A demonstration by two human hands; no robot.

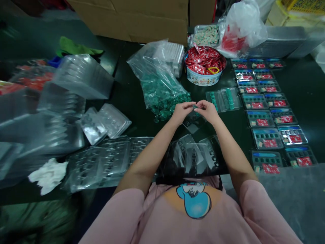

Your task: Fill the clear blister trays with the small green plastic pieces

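Observation:
My left hand [182,112] and my right hand [207,111] meet fingertip to fingertip, both in a pinch. Between the fingertips is a small green translucent piece [195,106], mostly hidden. Below them lies a clear plastic blister tray [194,123], with a bit of green in it near my right hand. Just left of my left hand, a heap of green translucent pieces [162,110] spills from a clear plastic bag [162,81]. To the right of my right hand, clear trays [223,103] hold rows of green pieces.
Filled trays [265,118] with red packets and blue items stand in rows at right. A round tin [204,79] of red packets sits ahead, before a cardboard box [152,20]. Stacked clear trays [83,76], loose clear trays [99,162] and crumpled white tissue [49,176] are at left.

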